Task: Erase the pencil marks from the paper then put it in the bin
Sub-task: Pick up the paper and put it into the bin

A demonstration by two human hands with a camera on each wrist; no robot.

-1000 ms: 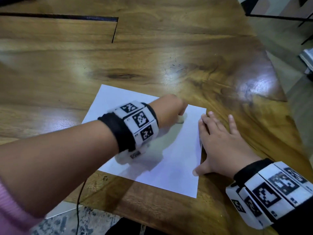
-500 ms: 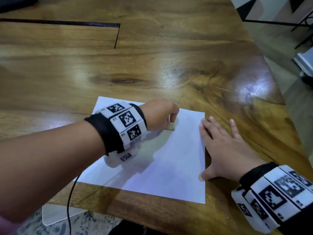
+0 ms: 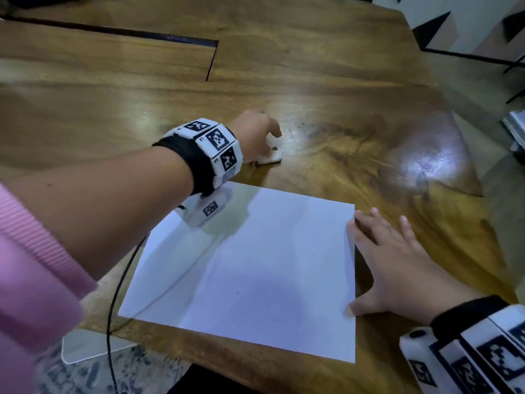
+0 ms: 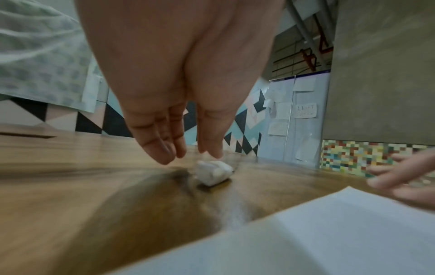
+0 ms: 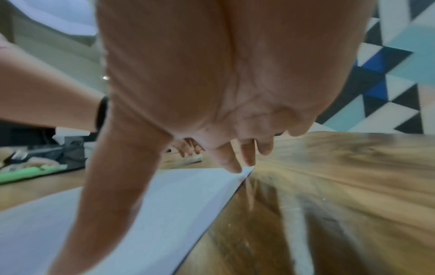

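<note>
A: Looking at the head view, where is the paper (image 3: 250,268)?

B: Flat on the wooden table (image 3: 326,81), in the lower middle of the frame. It reads as plain white; I can make out only a couple of tiny dark specks, and whether any pencil marks are left is too faint to tell.

A: And the right hand (image 3: 397,268)?

B: At the sheet's right edge, lower right of the frame, palm down. Its fingers (image 5: 231,163) are straight and slightly spread, the tips resting at the paper's far right corner, with the thumb at the same edge nearer the person.

A: The left hand (image 3: 255,137)?

B: Beyond the paper's far edge, in the upper middle of the frame. In the left wrist view its fingers (image 4: 162,148) point down, loosely extended and close together, with the thumb apart from them.

A: Holding the eraser (image 3: 270,159)?

B: No. The small white eraser lies on the bare wood just beyond the sheet, not on it. The fingertips hang just above it; from the head view I cannot tell whether one touches it.

A: Anything else?

B: A pink sleeve (image 3: 31,280) at the left edge, marker-tagged bands on both wrists, and a black cable (image 3: 113,308) hanging off the table's near edge.
</note>
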